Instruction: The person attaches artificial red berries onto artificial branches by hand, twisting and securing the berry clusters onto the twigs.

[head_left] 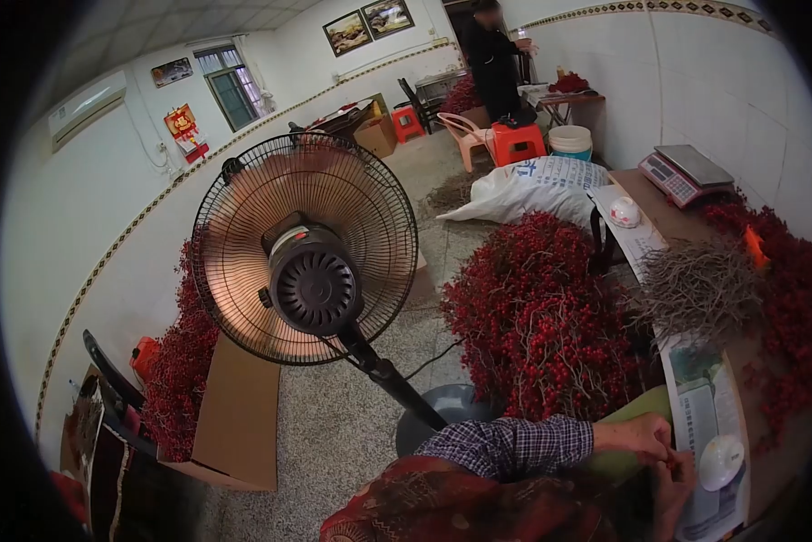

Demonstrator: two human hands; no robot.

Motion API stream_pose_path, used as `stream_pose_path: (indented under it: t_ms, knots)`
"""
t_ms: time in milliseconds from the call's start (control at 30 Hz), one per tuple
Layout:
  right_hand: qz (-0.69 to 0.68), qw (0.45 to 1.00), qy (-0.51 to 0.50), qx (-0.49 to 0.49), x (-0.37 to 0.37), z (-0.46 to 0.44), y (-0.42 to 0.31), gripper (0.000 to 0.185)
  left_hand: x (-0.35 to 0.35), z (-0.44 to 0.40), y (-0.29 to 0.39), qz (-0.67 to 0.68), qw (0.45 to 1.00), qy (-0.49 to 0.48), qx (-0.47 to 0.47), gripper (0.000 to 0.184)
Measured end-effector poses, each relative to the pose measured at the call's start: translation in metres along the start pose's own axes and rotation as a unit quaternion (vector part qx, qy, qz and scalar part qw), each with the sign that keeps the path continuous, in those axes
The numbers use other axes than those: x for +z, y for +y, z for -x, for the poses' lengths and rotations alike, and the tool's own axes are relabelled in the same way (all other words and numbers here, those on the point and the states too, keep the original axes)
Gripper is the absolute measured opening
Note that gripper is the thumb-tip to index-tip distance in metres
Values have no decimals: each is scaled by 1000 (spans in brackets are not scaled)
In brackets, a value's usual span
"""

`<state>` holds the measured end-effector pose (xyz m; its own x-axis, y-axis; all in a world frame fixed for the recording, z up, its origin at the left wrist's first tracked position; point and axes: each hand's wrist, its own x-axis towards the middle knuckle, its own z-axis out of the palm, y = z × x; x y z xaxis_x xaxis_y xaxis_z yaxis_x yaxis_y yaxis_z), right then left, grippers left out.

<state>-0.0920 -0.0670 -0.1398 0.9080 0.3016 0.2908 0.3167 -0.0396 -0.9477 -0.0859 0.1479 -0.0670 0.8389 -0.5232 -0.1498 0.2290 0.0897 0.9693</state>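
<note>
My left hand [643,437], coming out of a checked sleeve [541,446], is at the table edge with its fingers bent inward in a pinch. My right hand [673,488] is just below it, fingers also drawn together. The fingertips of the two hands meet, and whatever is between them is too small to make out. Close to my right hand, a white round spool-like piece [722,462] lies on printed paper [702,415] on the table. A big heap of red berry stems [546,325] stands beyond my left arm.
A standing fan [315,285] rises at centre. Bare twigs [699,287], more red berries [790,298] and a scale [686,174] are on the table. A white sack [541,188] lies behind the heap. A berry-filled carton [234,411] is left. A person [492,63] stands at the back.
</note>
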Motion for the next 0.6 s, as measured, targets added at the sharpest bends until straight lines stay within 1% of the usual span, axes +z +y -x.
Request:
stream_pose_path:
  t_ms: [67,133,200,267,300,333,367,400,433,467,500,533,567,600]
  knots:
    - [19,1000,-5,-8,-4,1,0,18,0,2,-3,27,1000,7,-8,18]
    - [40,999,-8,-15,-6,2,2,17,0,1,-4,26,1000,1,-7,19]
    - [98,995,31,13,-9,6,11,13,3,2,1,26,1000,-10,-9,20]
    - [83,996,21,12,-3,12,-7,16,7,11,24,-7,999,-5,-40,25]
    - [67,998,11,8,-4,15,-17,18,5,11,28,-39,999,-6,-33,28]
    - [98,995,32,-16,-5,17,-15,18,0,8,26,-69,997,-15,-26,32]
    - [134,989,56,-32,-3,21,-9,17,-13,1,10,-182,981,5,71,32]
    - [163,982,76,-62,-1,22,-11,17,-17,-4,9,-280,944,19,173,32]
    - [199,972,97,-84,2,23,-14,17,-26,-5,5,-308,943,21,123,29]
    - [196,973,91,-86,4,25,-18,18,-27,1,16,-295,946,57,124,25]
    - [195,976,68,-74,4,22,-29,19,-27,6,30,-212,969,102,70,22]
    - [169,981,80,-48,8,20,-43,18,-37,1,29,-237,962,131,45,19]
    - [168,982,75,-50,9,18,-45,18,-43,-2,32,-263,947,178,57,16]
    - [164,983,66,-54,7,21,-45,19,-61,-9,19,-300,928,208,73,18]
